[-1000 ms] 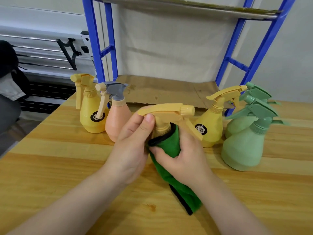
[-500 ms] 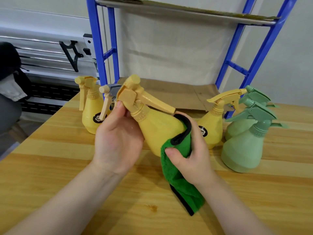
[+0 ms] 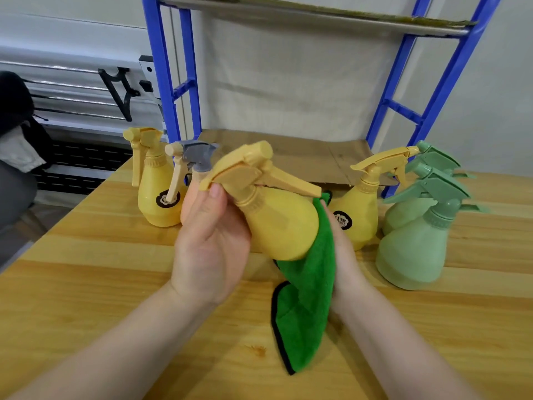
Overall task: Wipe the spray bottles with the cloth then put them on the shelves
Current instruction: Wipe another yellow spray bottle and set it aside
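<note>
Cloth (image 3: 310,287) now behind held yellow bottle (image 3: 284,226) | left hand (image 3: 212,243) grips its neck | right hand (image 3: 343,255) presses cloth on.

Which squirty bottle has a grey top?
The peach spray bottle, standing behind the left hand. Its trigger head is grey, while every other bottle's head matches its body, yellow or green.
</note>
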`<state>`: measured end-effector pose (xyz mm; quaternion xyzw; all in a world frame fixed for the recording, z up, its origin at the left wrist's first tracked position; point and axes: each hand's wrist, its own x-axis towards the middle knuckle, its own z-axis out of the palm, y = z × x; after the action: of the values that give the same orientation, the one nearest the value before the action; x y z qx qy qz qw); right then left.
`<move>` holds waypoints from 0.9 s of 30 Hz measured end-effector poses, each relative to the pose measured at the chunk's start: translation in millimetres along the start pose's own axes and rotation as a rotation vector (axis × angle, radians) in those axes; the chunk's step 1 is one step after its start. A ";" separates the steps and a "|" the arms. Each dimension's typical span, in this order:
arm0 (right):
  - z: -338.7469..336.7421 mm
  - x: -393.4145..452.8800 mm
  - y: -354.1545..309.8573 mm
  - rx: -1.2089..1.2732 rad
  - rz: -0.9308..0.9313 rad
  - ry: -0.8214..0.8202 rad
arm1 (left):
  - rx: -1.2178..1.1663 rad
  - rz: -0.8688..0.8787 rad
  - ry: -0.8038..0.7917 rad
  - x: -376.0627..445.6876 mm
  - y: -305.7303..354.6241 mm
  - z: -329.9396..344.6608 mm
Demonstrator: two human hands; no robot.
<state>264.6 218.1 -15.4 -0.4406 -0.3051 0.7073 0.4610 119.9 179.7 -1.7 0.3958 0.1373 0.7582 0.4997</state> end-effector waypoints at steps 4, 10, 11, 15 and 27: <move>0.3 -0.7 -1.6 0.020 0.166 -0.153 | 0.119 0.017 -0.018 -4.1 1.0 4.3; -4.3 -6.8 -9.4 -0.211 0.176 -0.178 | 0.241 0.022 -0.060 -11.4 -6.2 2.2; -4.8 -6.2 -8.6 -0.257 0.174 -0.156 | 0.262 0.036 -0.065 -12.0 -7.5 1.1; -7.2 -5.2 -6.1 -0.408 0.126 -0.127 | 0.359 0.073 -0.033 -10.2 -7.3 -2.4; -7.2 -6.0 -4.3 -1.007 -0.360 0.035 | 0.572 0.149 0.012 -2.6 -3.4 -5.7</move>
<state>273.9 214.4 -12.9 -0.5596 -0.6698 0.3756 0.3116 118.3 180.1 -8.7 0.5251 0.3186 0.7257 0.3100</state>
